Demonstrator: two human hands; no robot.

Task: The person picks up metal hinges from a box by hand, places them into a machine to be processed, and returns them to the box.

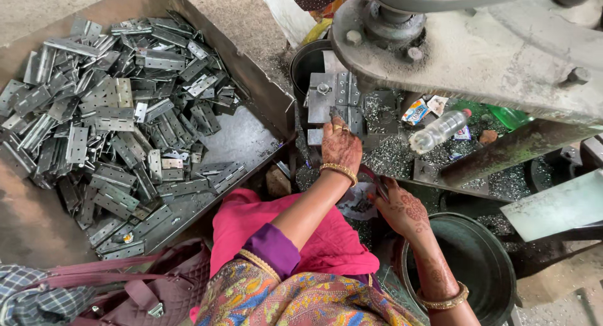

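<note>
Your left hand [341, 147] is pressing a steel hinge [342, 110] onto the press bed, fingers closed on it, while your right hand [402, 208] is gripping a dark handle. A tray [248, 134] left of your left hand is holding heaped hinges [113, 122]; a dark bucket [483, 263] is sitting beside your right wrist.

Hinges [119, 125] in tray [251, 137], left of press [477, 56]

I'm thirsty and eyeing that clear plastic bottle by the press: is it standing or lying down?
Lying down. The clear plastic bottle rests on its side among metal shavings, red cap pointing up-right. Whether it holds any water, I cannot tell.
</note>
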